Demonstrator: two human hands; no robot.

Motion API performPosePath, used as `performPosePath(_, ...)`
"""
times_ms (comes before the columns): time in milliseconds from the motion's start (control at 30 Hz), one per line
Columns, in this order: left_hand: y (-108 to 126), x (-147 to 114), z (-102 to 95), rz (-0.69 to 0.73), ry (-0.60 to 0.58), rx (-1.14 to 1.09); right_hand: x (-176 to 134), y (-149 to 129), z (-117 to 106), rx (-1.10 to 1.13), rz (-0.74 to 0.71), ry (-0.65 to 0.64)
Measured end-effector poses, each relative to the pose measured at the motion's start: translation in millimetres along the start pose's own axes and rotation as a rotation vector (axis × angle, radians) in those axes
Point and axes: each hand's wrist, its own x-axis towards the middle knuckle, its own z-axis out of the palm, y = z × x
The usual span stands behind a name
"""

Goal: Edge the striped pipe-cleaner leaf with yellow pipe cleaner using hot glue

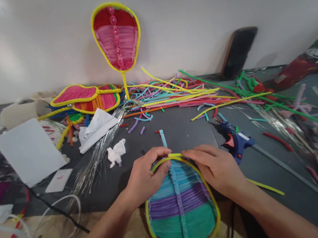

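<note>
At the dark grey table's (185, 130) near edge, a rounded blue-purple-green pipe-cleaner fan (193, 199) spreads below the fingers: left hand (149, 173) pinching its fuzzy yellow rim (216, 207) (by the pale-blue stem (178, 195)), right hand (218, 166) gripping farther right.

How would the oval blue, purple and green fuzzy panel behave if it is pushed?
The oval blue, purple and green fuzzy panel is probably light, being made of thin strips. Its yellow rim may keep it stiff, but its slim, protruding light-blue stem could bend.
</note>
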Motion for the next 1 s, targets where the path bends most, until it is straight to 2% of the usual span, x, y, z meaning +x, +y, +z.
performPosePath(467,5.0,0.9,-1.3,0.011,-0.017,0.035,3.3,-1.9,-1.3,-0.039,-0.051,0.023)
performPosePath(1000,4.4,1.1,3.6,-0.093,0.118,0.03,1.6,-12.7,3.6,0.029,0.008,-0.029)
